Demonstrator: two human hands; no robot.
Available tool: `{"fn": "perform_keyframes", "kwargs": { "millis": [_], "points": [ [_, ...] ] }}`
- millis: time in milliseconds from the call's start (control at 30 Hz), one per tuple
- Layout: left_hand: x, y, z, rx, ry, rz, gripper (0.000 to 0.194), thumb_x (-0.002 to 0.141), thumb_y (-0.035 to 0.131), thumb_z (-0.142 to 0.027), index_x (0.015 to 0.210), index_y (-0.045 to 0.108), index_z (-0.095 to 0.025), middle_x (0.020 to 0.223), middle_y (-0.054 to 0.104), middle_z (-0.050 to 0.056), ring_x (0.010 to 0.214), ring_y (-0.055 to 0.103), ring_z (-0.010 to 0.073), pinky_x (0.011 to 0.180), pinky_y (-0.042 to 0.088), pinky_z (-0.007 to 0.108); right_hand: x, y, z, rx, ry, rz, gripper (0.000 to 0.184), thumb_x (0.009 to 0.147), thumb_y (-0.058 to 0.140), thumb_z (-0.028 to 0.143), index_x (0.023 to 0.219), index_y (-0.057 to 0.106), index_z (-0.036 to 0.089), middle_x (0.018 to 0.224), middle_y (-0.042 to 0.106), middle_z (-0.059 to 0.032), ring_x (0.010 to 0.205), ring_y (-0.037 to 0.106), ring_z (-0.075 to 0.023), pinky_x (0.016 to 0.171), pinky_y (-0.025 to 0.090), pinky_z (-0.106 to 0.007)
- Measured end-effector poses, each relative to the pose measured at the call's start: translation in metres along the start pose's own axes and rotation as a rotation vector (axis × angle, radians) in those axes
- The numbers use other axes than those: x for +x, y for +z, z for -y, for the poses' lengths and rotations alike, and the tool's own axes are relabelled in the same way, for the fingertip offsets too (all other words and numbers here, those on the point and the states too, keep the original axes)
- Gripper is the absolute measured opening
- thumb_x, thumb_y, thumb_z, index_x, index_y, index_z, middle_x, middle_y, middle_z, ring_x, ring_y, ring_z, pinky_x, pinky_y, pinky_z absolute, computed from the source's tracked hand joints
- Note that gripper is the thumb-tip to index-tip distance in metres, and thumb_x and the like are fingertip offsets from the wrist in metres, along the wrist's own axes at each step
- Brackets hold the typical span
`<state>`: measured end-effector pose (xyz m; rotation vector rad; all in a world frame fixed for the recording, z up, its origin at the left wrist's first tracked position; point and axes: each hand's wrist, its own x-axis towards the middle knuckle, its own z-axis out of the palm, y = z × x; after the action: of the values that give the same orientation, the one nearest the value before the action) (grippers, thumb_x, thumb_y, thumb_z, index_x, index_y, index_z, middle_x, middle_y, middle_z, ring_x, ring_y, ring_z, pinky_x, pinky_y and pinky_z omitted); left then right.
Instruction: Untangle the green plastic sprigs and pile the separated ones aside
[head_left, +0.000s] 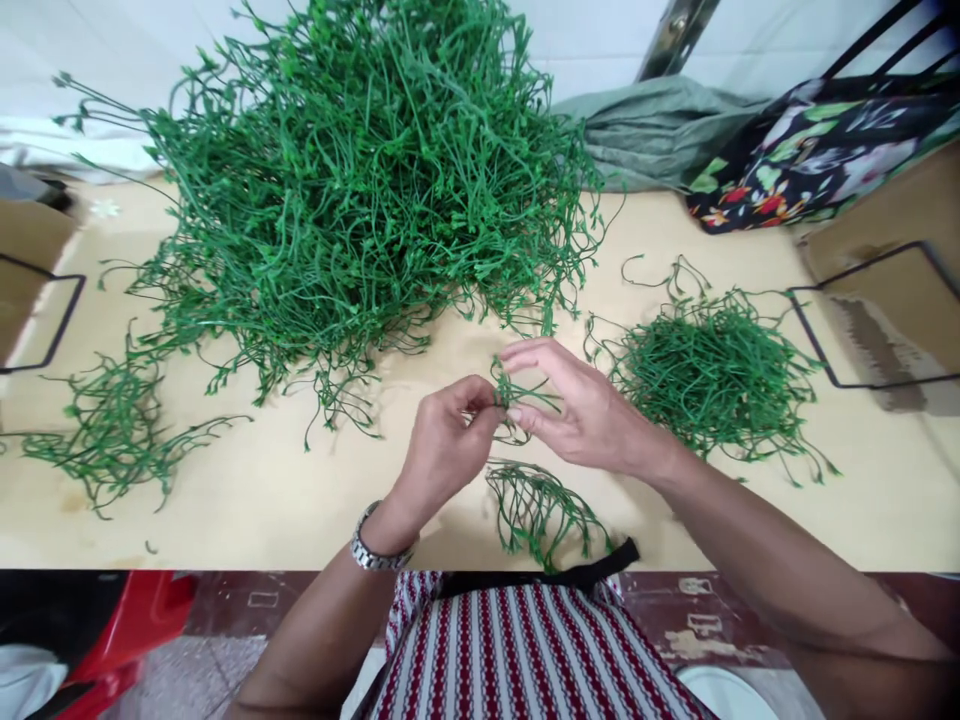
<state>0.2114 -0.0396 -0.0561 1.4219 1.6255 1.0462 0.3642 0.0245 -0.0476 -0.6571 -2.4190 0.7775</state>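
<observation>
My left hand [454, 430] is closed in a pinch on a few thin green stems [504, 388] with small bud-like tips. My right hand [574, 405] is curled around the same stems from the right, its thumb against them near my left fingertips and its forefinger at their upper end. Some of the stems show in the gap between its thumb and fingers. Just below my hands, a small loose bunch of stems [544, 510] lies near the table's front edge. Beyond my hands rises a large tangled heap of the same stems [375, 190].
A medium pile of stems [712, 375] lies to the right, a smaller one [112, 430] to the left. Cardboard boxes [892, 270] with dark wire frames flank the table [300, 510]. At the back right are a floral bag [810, 160] and grey-green cloth [660, 130].
</observation>
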Motion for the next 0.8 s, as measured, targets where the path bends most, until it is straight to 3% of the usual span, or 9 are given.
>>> {"fn": "perform_keyframes", "kwargs": {
  "millis": [67, 133, 233, 400, 567, 733, 800],
  "points": [
    [0.003, -0.003, 0.002, -0.118, -0.061, 0.082, 0.012, 0.069, 0.05, -0.009, 0.058, 0.05, -0.015, 0.053, 0.045, -0.005, 0.052, 0.04, 0.008, 0.052, 0.033, 0.021, 0.004, -0.003, 0.002, 0.058, 0.002, 0.076, 0.055, 0.077, 0.058, 0.027, 0.126, 0.034, 0.019, 0.123, 0.048, -0.0116, 0.116, 0.044, -0.0217, 0.095, 0.039, -0.039],
    [0.006, -0.005, 0.004, -0.191, -0.079, 0.129, 0.012, 0.067, 0.05, -0.009, 0.058, 0.049, -0.015, 0.053, 0.045, -0.004, 0.052, 0.04, 0.0075, 0.051, 0.033, 0.021, 0.008, -0.004, 0.003, 0.024, -0.016, 0.146, 0.064, 0.075, 0.061, 0.029, 0.13, 0.03, 0.02, 0.126, 0.047, -0.0108, 0.117, 0.044, -0.0227, 0.096, 0.038, -0.041],
    [0.007, -0.005, 0.008, -0.296, -0.105, 0.129, 0.009, 0.067, 0.053, -0.011, 0.059, 0.05, -0.014, 0.055, 0.046, -0.004, 0.052, 0.04, 0.0071, 0.049, 0.032, 0.02, 0.01, 0.002, 0.001, -0.065, -0.053, 0.159, 0.045, 0.079, 0.057, 0.025, 0.121, 0.043, 0.018, 0.113, 0.055, -0.0094, 0.105, 0.051, -0.0209, 0.09, 0.042, -0.038],
    [0.004, -0.004, 0.011, -0.357, -0.166, 0.078, 0.004, 0.069, 0.058, -0.017, 0.07, 0.058, -0.013, 0.059, 0.048, -0.003, 0.051, 0.036, 0.0059, 0.047, 0.029, 0.019, 0.003, 0.012, -0.006, -0.036, -0.07, 0.005, 0.022, 0.084, 0.051, 0.025, 0.103, 0.056, 0.014, 0.089, 0.06, -0.0083, 0.084, 0.055, -0.0172, 0.076, 0.046, -0.032],
    [0.001, -0.003, 0.011, -0.272, -0.072, 0.117, 0.009, 0.075, 0.052, -0.021, 0.069, 0.052, -0.014, 0.055, 0.039, -0.005, 0.049, 0.031, 0.0058, 0.046, 0.027, 0.019, -0.003, 0.015, -0.003, 0.175, 0.223, -0.107, 0.024, 0.079, 0.056, 0.019, 0.104, 0.055, 0.018, 0.088, 0.059, -0.0026, 0.075, 0.055, -0.0115, 0.066, 0.045, -0.024],
    [-0.002, -0.005, 0.011, -0.105, 0.009, 0.169, 0.007, 0.078, 0.047, -0.018, 0.071, 0.049, -0.016, 0.055, 0.038, -0.005, 0.051, 0.032, 0.007, 0.049, 0.028, 0.02, -0.005, 0.011, -0.007, 0.2, 0.204, 0.009, 0.006, 0.081, 0.052, 0.018, 0.084, 0.057, 0.017, 0.077, 0.054, -0.0012, 0.073, 0.051, -0.0117, 0.066, 0.041, -0.025],
    [-0.002, -0.006, 0.01, -0.091, 0.018, 0.206, 0.008, 0.078, 0.047, -0.017, 0.071, 0.049, -0.015, 0.055, 0.038, -0.005, 0.052, 0.033, 0.0073, 0.05, 0.029, 0.02, -0.006, 0.008, -0.009, 0.215, 0.165, 0.055, 0.005, 0.082, 0.051, 0.018, 0.083, 0.056, 0.017, 0.084, 0.054, -0.0034, 0.079, 0.051, -0.0128, 0.069, 0.042, -0.026]
  ]
}}
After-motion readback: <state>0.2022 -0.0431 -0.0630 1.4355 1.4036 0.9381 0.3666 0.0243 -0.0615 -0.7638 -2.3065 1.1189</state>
